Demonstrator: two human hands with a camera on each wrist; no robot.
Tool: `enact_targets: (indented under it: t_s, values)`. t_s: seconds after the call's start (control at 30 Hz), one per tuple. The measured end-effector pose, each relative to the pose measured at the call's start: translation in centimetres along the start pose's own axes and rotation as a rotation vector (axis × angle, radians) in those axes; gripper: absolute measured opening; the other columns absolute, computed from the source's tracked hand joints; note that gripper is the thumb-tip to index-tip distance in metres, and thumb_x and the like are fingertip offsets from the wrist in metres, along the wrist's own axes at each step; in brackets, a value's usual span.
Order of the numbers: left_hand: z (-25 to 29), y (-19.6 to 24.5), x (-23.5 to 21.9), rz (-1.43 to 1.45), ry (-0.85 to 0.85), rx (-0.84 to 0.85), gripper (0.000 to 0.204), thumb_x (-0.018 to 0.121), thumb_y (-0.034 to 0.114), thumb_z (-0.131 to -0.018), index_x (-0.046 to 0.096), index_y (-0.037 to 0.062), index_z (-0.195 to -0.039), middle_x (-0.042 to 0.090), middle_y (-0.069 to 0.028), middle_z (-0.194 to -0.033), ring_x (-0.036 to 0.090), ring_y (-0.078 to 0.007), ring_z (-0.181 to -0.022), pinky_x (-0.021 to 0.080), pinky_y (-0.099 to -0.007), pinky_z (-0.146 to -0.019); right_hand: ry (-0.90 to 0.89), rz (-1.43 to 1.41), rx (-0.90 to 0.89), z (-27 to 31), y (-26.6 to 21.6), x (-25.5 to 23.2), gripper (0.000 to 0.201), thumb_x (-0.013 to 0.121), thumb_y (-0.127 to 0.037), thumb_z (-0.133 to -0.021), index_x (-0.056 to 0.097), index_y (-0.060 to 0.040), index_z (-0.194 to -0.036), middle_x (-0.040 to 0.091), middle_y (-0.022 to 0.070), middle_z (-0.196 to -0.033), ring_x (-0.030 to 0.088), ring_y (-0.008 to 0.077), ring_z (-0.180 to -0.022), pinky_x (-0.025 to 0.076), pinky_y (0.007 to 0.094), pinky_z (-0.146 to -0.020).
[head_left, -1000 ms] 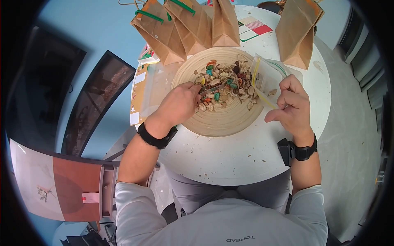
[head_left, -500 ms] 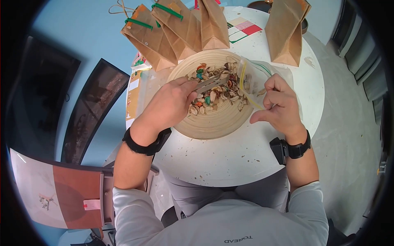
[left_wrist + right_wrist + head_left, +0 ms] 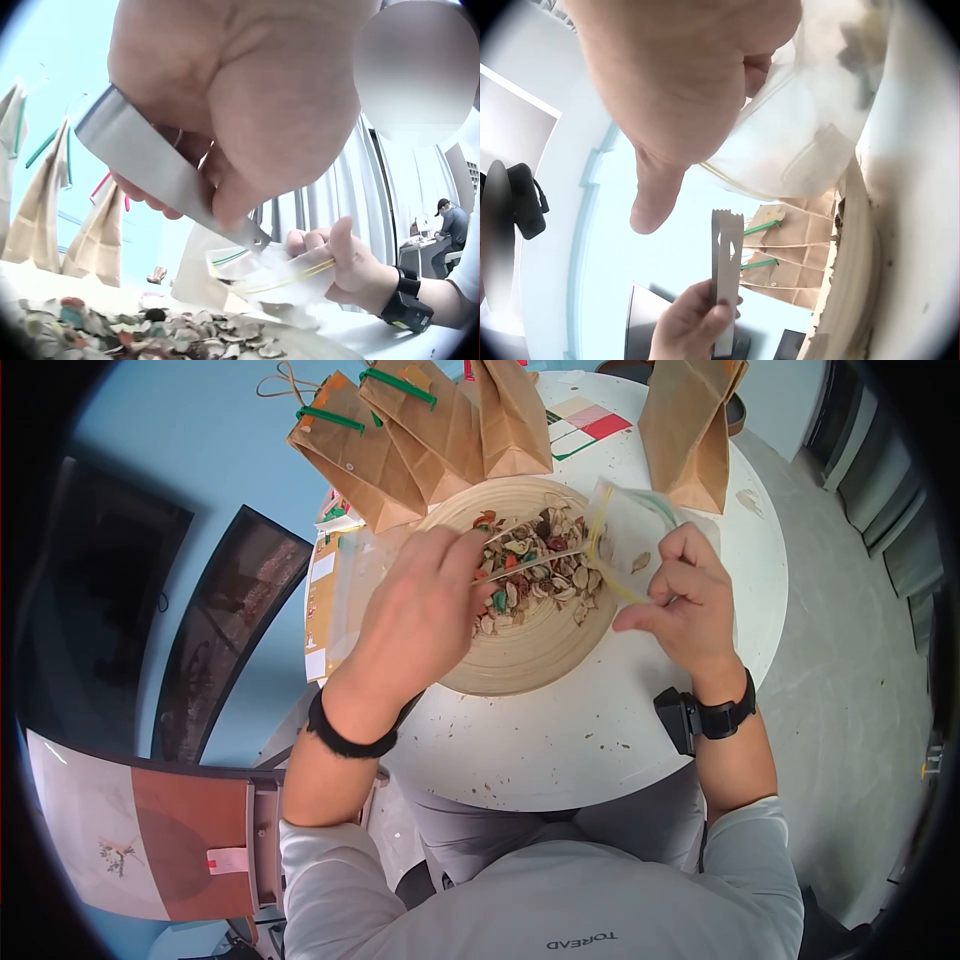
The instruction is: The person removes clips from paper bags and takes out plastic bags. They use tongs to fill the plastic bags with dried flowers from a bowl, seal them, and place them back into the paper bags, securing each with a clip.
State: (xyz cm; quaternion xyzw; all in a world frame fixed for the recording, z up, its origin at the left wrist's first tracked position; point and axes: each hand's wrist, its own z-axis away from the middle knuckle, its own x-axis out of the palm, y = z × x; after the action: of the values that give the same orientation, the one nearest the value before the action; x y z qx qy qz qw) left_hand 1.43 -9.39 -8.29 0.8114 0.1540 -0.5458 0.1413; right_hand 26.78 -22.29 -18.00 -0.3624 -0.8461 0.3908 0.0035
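Observation:
My left hand [image 3: 425, 610] grips metal tongs [image 3: 535, 563] above a pile of dried potpourri [image 3: 545, 585], which lies on a round pale wooden tray [image 3: 510, 678]. The tongs' tips reach the mouth of a clear zip bag [image 3: 632, 530]. Serrated tips show on the tongs [image 3: 727, 277] in the right wrist view; I cannot tell whether they hold a piece. With curled fingers, my right hand [image 3: 690, 600] holds the bag by its edge, thumb stuck out apart. A few dried pieces show inside the bag. In the left wrist view the bag's yellow-lined mouth [image 3: 292, 277] gapes toward the tongs.
Several brown paper bags [image 3: 430, 450] stand behind the tray, some with green strips, and another paper bag [image 3: 690, 440] at the back right. A coloured card [image 3: 590, 428] lies between them. Crumbs dot the white table [image 3: 560, 750]. A person [image 3: 454, 229] sits in the background.
The tongs have risen from the potpourri and moved right to the bag's mouth, the left hand going with them. The right hand keeps its hold on the bag. The head view has shifted slightly.

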Motion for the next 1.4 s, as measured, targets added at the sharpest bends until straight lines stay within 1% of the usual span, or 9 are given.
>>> enact_targets:
  t_s: [0.03,0.17,0.27,0.37,0.57,0.67,0.97,1.27,1.4]
  values:
    - [0.9,-0.1,0.1,-0.020,0.019,-0.029,0.046,0.077,0.007,-0.088,0.061,-0.0007,-0.131,0.063,-0.0206,-0.114,0.063,-0.0419,-0.108,0.053,-0.0470,-0.090,0.037,0.018,0.008,0.0,-0.1,0.0,0.061,0.103,-0.027,-0.051,0.048,-0.0046,-0.065,0.043,0.0029,-0.087,0.045,0.0193,-0.077,0.039,0.0309,-0.062]
    - [3.7,1.4,2.4,0.096,-0.183,-0.006,0.046,0.074,0.011,-0.091,0.058,-0.0045,-0.131,0.061,-0.0219,-0.115,0.062,-0.0422,-0.110,0.053,-0.0474,-0.093,0.113,0.068,-0.047,-0.2,0.1,-0.1,0.061,0.103,-0.027,-0.052,0.048,-0.0040,-0.066,0.043,0.0032,-0.088,0.044,0.0191,-0.078,0.039,0.0306,-0.063]
    - [3.3,2.3,4.6,0.063,-0.196,0.065,0.045,0.071,0.016,-0.094,0.057,-0.0070,-0.130,0.061,-0.0209,-0.114,0.062,-0.0400,-0.112,0.054,-0.0466,-0.093,0.092,0.049,-0.023,-0.1,0.3,-0.1,0.061,0.103,-0.026,-0.052,0.048,-0.0041,-0.067,0.043,0.0032,-0.089,0.044,0.0191,-0.078,0.039,0.0306,-0.063]
    - [1.8,1.8,5.7,-0.087,-0.237,0.026,0.041,0.068,0.019,-0.096,0.058,-0.0081,-0.126,0.061,-0.0200,-0.114,0.061,-0.0378,-0.114,0.056,-0.0460,-0.092,0.072,0.034,-0.003,0.0,0.3,0.0,0.062,0.102,-0.030,-0.052,0.047,-0.0044,-0.067,0.042,0.0030,-0.089,0.044,0.0191,-0.078,0.038,0.0306,-0.064]
    - [1.1,-1.4,6.6,-0.128,-0.305,-0.184,0.027,0.065,0.016,-0.099,0.059,-0.0060,-0.113,0.064,-0.0222,-0.107,0.066,-0.0424,-0.101,0.056,-0.0492,-0.086,0.015,0.037,-0.025,0.2,0.5,-0.1,0.064,0.100,-0.037,-0.051,0.047,-0.0044,-0.067,0.042,0.0037,-0.090,0.045,0.0194,-0.080,0.039,0.0317,-0.065]
    - [1.2,-2.6,6.3,-0.123,-0.320,-0.175,0.027,0.066,0.015,-0.098,0.061,-0.0061,-0.114,0.066,-0.0232,-0.102,0.068,-0.0446,-0.094,0.056,-0.0499,-0.084,-0.012,0.040,-0.036,0.2,0.6,-0.1,0.064,0.100,-0.036,-0.050,0.047,-0.0042,-0.066,0.042,0.0041,-0.091,0.045,0.0198,-0.080,0.040,0.0315,-0.066]
    - [1.8,-3.3,5.7,-0.119,-0.257,-0.154,0.031,0.069,0.011,-0.096,0.066,-0.0045,-0.122,0.069,-0.0219,-0.100,0.070,-0.0429,-0.093,0.056,-0.0491,-0.083,-0.101,0.000,-0.033,0.0,0.0,0.0,0.065,0.100,-0.035,-0.047,0.047,-0.0038,-0.065,0.042,0.0041,-0.089,0.046,0.0202,-0.077,0.040,0.0319,-0.064]
    - [2.0,-3.5,4.9,-0.059,-0.201,-0.160,0.017,0.069,0.011,-0.096,0.065,-0.0026,-0.106,0.068,-0.0221,-0.096,0.069,-0.0436,-0.090,0.055,-0.0502,-0.080,-0.125,-0.014,-0.020,-0.1,-0.1,0.1,0.064,0.102,-0.032,-0.048,0.047,-0.0037,-0.065,0.044,0.0041,-0.087,0.048,0.0207,-0.077,0.041,0.0324,-0.064]
    - [1.7,-3.5,4.0,-0.050,-0.172,-0.157,0.019,0.069,0.009,-0.095,0.066,-0.0018,-0.111,0.068,-0.0219,-0.096,0.068,-0.0440,-0.090,0.055,-0.0501,-0.079,-0.143,-0.013,-0.014,-0.1,-0.1,0.2,0.062,0.102,-0.029,-0.049,0.048,-0.0047,-0.065,0.044,0.0038,-0.087,0.047,0.0205,-0.078,0.041,0.0325,-0.064]
